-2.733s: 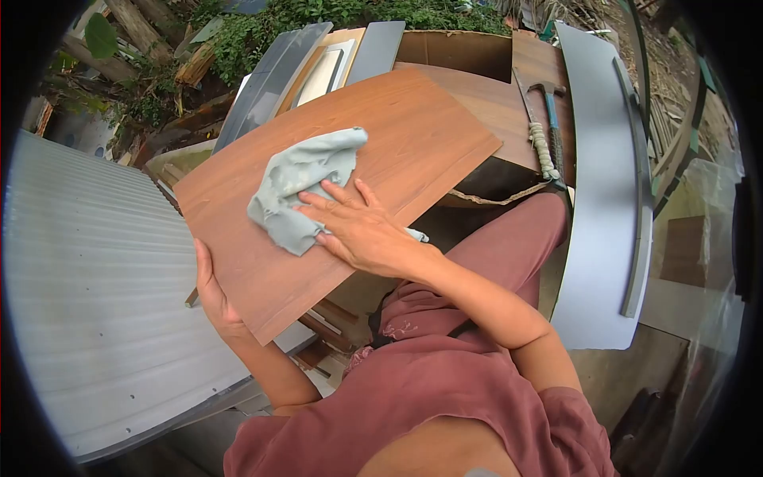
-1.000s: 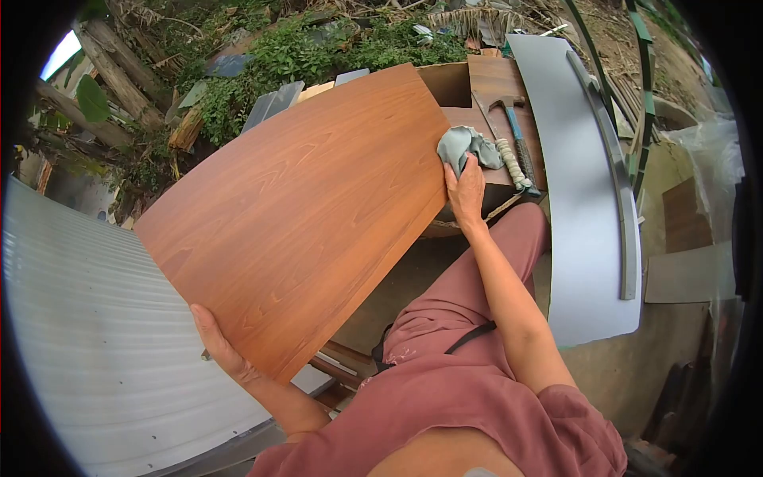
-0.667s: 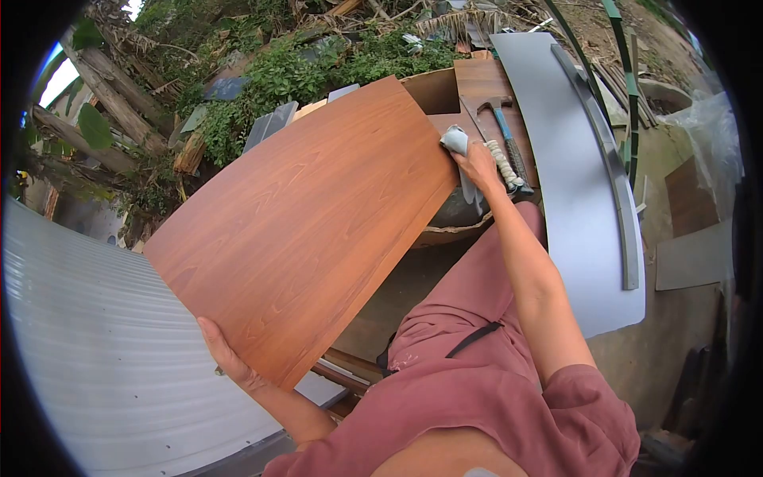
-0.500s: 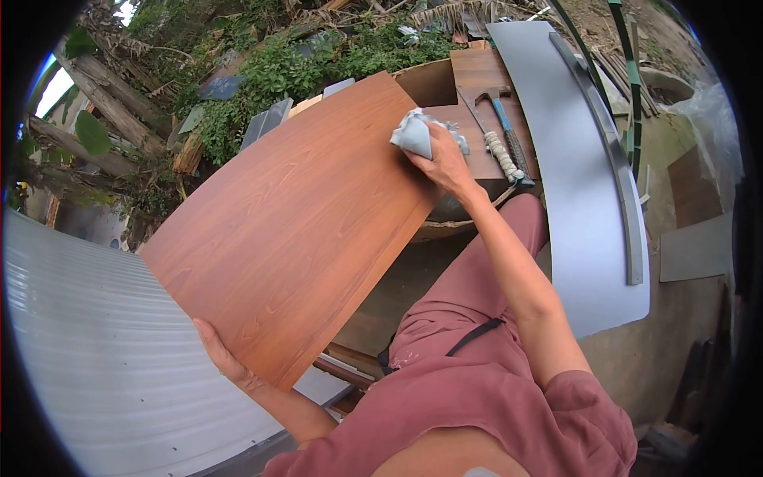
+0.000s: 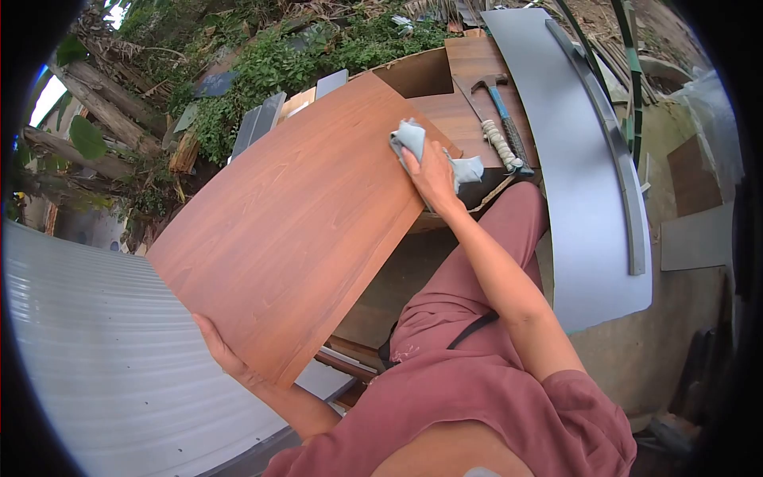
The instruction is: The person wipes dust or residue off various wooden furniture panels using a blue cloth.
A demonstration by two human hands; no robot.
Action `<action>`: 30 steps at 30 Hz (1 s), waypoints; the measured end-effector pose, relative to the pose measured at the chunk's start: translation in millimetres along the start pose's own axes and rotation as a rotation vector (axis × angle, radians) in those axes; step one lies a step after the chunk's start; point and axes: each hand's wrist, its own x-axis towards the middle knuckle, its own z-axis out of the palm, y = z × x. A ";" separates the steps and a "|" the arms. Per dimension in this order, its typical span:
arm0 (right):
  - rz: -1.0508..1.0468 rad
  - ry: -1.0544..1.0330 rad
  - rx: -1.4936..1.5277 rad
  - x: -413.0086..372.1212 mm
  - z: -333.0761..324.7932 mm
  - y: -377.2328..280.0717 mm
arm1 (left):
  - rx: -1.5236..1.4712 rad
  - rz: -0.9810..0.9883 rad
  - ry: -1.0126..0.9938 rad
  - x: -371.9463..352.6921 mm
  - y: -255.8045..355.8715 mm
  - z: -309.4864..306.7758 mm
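Observation:
A reddish-brown wood-grain board lies slanted in front of me. My left hand grips its near left edge, thumb along the rim and the other fingers hidden underneath. Near the far right edge of the board, my right hand is closed on a crumpled pale blue-grey cloth. The cloth presses against the board's surface there, and a loose part of it sticks out to the right past my fingers.
Right of the board, a claw hammer and a blade with a cord-wrapped handle lie on a brown panel. A long grey sheet carrying a metal bar stands farther right. Corrugated sheeting fills the left side.
My right hand has slid the cloth slightly down toward me along the board's right edge, and the cloth now spreads more to the right. My left hand keeps its hold.

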 end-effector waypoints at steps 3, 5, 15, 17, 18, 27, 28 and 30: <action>0.608 -0.056 0.401 13.9 -1.0 101.6 | 0.057 0.018 0.023 2.0 -0.8 -2.5; 0.869 -0.176 0.777 -18.5 -5.5 97.9 | 0.036 -0.033 0.047 -0.2 -0.5 -5.2; 0.976 -1.136 1.655 -154.2 -46.2 -109.2 | -0.062 -0.085 -0.008 -13.0 -0.1 -6.7; 1.025 -1.107 1.552 -156.2 -42.6 -101.9 | -0.089 -0.069 -0.006 -21.7 3.6 0.9; 1.012 -1.035 1.579 -145.6 -60.3 -110.6 | -0.094 -0.073 -0.033 -19.7 0.0 -7.1; 0.786 -0.634 1.336 -32.7 -158.3 -35.4 | -0.256 -0.305 -0.222 -47.3 -72.3 49.7; 0.775 -0.642 1.318 -20.5 -181.7 -19.1 | -0.448 -0.424 -0.414 -45.8 -78.9 55.3; 0.826 -0.534 1.185 -7.6 -222.5 9.9 | -0.510 -0.548 -0.540 -22.0 -91.3 59.6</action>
